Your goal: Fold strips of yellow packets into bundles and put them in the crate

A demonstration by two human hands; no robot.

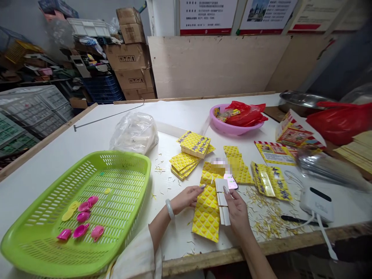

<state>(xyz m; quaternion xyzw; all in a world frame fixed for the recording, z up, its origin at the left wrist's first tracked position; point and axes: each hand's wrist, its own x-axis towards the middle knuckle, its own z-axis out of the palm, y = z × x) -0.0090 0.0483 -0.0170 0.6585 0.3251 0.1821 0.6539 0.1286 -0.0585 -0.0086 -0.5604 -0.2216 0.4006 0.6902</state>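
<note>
My view: left hand (186,198) relaxed against yellow packet strip (207,221) | right hand (237,209) pinching white card (222,205) | next, I'd judge: lift card clear

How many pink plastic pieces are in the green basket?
6 pink plastic pieces, all in the green plastic basket: front row left, middle, right; behind them lower, middle, upper. None appear hidden.

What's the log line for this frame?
left hand: on yellow sheet | right hand: at white strip | nearby: green basket, pink pieces
</note>
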